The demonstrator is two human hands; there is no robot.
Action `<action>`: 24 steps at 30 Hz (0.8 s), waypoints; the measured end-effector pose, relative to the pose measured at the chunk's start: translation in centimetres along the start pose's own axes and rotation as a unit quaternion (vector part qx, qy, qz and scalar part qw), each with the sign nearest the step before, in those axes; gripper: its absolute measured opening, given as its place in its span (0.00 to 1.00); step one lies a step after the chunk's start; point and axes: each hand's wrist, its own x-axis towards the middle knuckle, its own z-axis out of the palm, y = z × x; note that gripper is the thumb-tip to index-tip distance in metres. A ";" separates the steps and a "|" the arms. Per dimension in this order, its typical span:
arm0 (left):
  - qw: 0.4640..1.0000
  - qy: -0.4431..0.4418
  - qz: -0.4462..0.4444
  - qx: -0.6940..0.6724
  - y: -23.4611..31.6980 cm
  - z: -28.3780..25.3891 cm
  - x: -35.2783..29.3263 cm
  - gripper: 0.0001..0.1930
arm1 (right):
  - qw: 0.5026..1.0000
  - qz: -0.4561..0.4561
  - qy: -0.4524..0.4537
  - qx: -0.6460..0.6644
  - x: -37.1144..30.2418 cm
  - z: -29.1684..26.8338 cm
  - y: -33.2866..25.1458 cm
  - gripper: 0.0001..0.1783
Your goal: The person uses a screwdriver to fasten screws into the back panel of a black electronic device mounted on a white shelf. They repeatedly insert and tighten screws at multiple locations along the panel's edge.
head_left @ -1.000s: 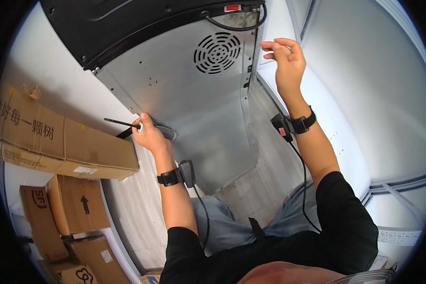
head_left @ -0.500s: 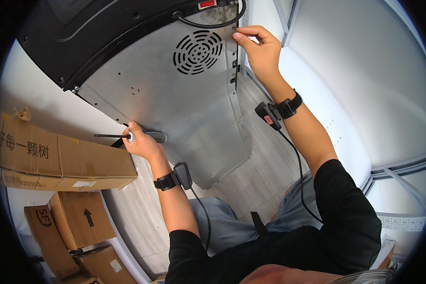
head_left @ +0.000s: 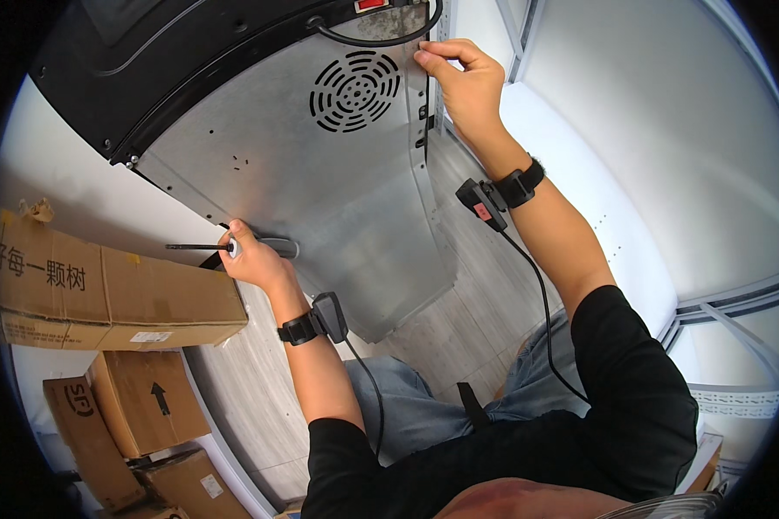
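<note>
A large appliance with a grey sheet-metal panel [head_left: 277, 186] and a black edge stands in front of me. My left hand [head_left: 258, 266] is closed around a screwdriver [head_left: 196, 247] at the panel's lower left edge. Its dark shaft points left and its pale grey handle lies across my palm. At the panel's upper right edge, my right hand [head_left: 476, 93] is closed in a pinch, thumb and forefinger together. Whatever lies between those fingertips is too small to make out. A round slotted vent [head_left: 355, 92] is just left of them.
A black cable [head_left: 376, 41] loops beneath a red switch [head_left: 372, 4] at the top. Cardboard boxes [head_left: 151, 402] are stacked at left, a long carton [head_left: 173, 290] uppermost. White panels and metal framing [head_left: 727, 298] stand at right. Wires run from both my wristbands.
The whole view has shifted slightly, so the panel sits a little further up and left. My right fingertips remain at the panel's edge, and the screwdriver stays in my left hand.
</note>
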 end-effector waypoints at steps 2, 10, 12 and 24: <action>1.000 0.000 0.007 -0.001 -0.1 -0.1 0.1 0.12 | 1.000 0.006 0.001 0.022 0.0 0.3 -0.3 0.03; 1.000 0.005 -0.008 -0.007 -0.1 -0.1 0.0 0.12 | 0.999 0.009 0.007 0.042 0.2 0.2 0.0 0.03; 1.000 0.005 -0.014 -0.003 -0.1 -0.1 0.0 0.12 | 0.998 0.007 0.010 0.056 0.4 0.4 0.1 0.03; 1.000 -0.003 -0.025 -0.016 0.2 0.0 -0.1 0.10 | 0.973 0.184 -0.017 0.141 1.1 -0.2 -0.6 0.12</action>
